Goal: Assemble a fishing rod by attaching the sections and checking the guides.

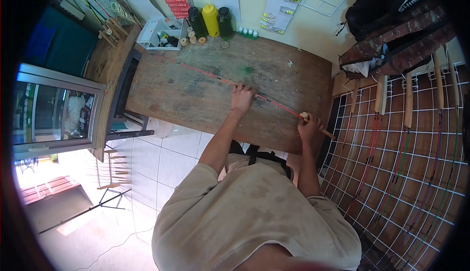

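A thin red fishing rod (pixel 281 106) with black bands lies slantwise over the wooden table (pixel 186 97), its tip toward the far left. My left hand (pixel 242 97) is closed over the middle of the rod, fingers curled down onto it. Near the table's right edge, my right hand (pixel 310 125) grips the rod's butt end. A pale wooden piece (pixel 304 116) shows at its fingertips, and the end of the wooden handle (pixel 328 134) sticks out past the hand. My fingers hide part of the grip.
At the back stand a yellow squeeze bottle (pixel 210 20), two dark bottles, wooden spools (pixel 192 40), small vials (pixel 247 33) and a white box (pixel 160 36). Rods with wooden handles (pixel 408 102) hang on the right-hand wire grid (pixel 391 173); a bag (pixel 391 40) hangs above. A glass cabinet (pixel 58 107) is at left.
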Action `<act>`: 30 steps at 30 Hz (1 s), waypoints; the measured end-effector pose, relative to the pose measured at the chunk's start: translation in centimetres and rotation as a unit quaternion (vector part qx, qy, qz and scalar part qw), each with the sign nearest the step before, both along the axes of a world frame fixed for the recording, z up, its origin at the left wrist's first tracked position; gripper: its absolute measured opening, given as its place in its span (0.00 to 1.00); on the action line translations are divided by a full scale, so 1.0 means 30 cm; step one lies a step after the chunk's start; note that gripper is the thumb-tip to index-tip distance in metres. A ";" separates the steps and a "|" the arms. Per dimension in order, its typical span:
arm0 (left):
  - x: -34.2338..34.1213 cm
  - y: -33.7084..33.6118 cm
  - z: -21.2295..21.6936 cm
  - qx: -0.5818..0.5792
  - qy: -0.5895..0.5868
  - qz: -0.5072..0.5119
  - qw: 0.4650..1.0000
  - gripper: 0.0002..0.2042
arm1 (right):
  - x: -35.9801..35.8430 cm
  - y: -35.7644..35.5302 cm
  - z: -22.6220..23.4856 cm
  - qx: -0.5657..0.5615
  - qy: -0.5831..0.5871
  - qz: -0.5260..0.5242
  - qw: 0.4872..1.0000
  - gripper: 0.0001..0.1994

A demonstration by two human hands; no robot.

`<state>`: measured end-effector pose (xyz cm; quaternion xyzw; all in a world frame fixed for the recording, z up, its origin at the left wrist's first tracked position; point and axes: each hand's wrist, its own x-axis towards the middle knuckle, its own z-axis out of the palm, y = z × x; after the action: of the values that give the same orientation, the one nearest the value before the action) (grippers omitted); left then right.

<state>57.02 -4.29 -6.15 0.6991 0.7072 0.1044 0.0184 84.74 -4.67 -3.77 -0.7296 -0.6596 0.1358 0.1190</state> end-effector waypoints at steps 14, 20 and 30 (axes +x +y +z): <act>0.158 -0.026 0.006 0.008 -0.040 -0.079 0.996 0.07 | 0.029 0.051 -0.163 0.036 0.068 0.024 0.997 0.15; 0.132 -0.006 0.026 0.036 -0.040 -0.093 0.994 0.07 | 0.012 0.050 -0.162 0.051 0.100 0.038 0.993 0.15; 0.034 -0.001 0.038 0.047 -0.048 -0.051 0.996 0.08 | -0.072 0.074 -0.177 0.085 0.272 0.105 0.953 0.15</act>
<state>58.04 -4.31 -5.03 0.7283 0.6635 0.1697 0.0247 82.57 -2.45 -9.07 -0.5789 -0.6842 0.2845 0.3403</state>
